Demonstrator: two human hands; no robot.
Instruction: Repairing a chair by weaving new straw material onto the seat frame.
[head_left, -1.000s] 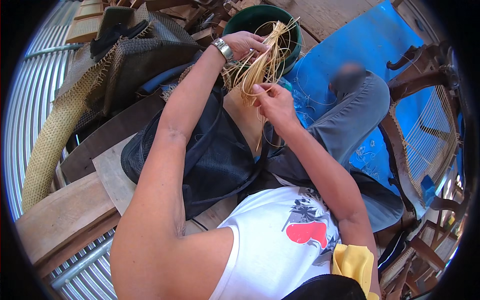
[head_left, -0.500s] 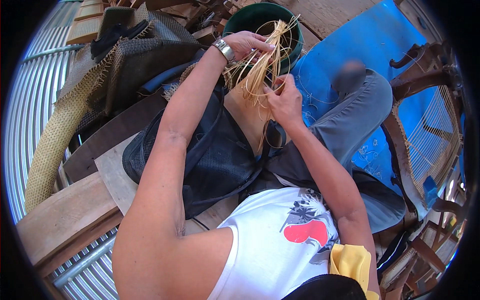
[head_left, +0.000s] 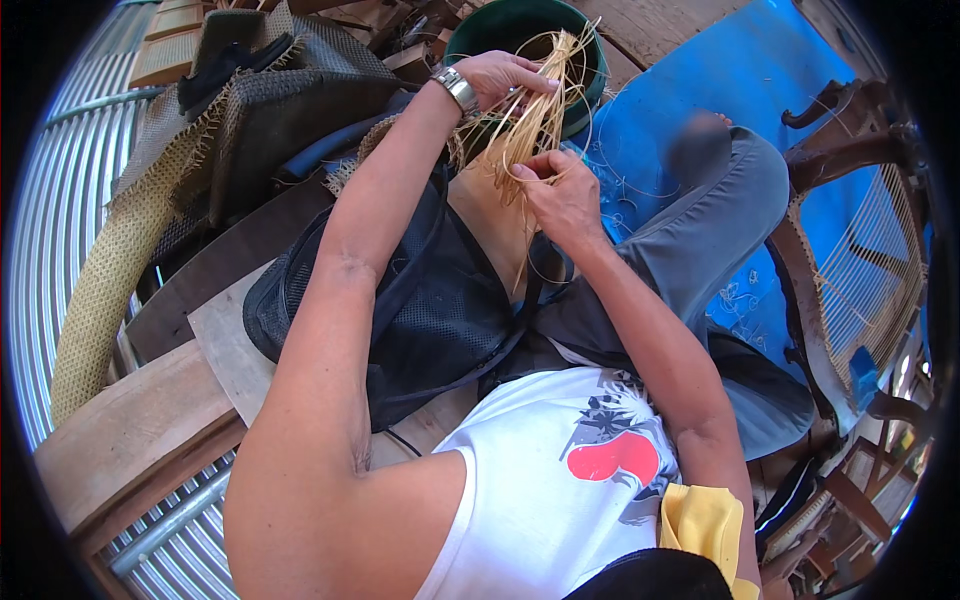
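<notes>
A loose bundle of pale cane strands (head_left: 541,126) hangs downward, splayed at both ends, with loops sticking out. My left hand (head_left: 500,80), a metal watch on its wrist, is closed round the upper part of the bundle at the near side of a dark green bucket (head_left: 472,43). Lower down, my right hand (head_left: 566,200) has thumb and forefinger pinched on strands at the bundle's right side. Thin strand ends trail below the fingers over a tan board (head_left: 487,212).
A black mesh bag (head_left: 440,320) lies under my forearms. Rolled woven cane (head_left: 110,300) and dark woven sheets (head_left: 290,110) are heaped at left. On the right, a carved wooden chair frame (head_left: 805,300) with strung cane stands by a blue sheet (head_left: 720,80) strewn with cane scraps.
My right hand's fingertips have shifted left onto the bundle, pinching strands there. My left hand has risen slightly and still holds the bundle.
</notes>
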